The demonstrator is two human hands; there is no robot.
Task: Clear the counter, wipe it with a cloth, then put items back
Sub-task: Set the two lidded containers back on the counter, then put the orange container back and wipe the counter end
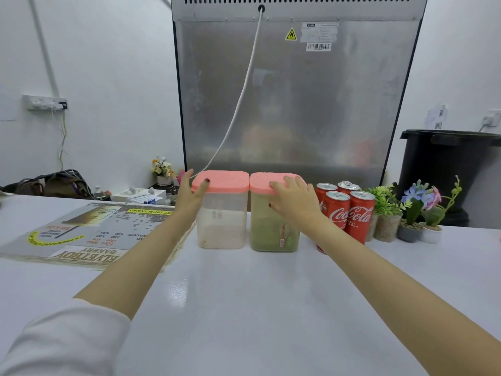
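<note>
Two clear plastic containers with pink lids stand side by side at the back of the white counter (244, 308). The left container (222, 221) holds a pale powder and the right container (271, 232) a green one. My left hand (191, 192) grips the left side of the left container just under its lid, thumb on the front. My right hand (294, 198) grips the right container at its upper right corner, fingers over the lid. No cloth is in view.
Several red Coca-Cola cans (345, 210) stand right of the containers, then small potted plants (412, 210). A printed menu mat (89, 234) lies at the left. Behind are a metal appliance back (298, 104) with a white cable, and a black bin (447, 169).
</note>
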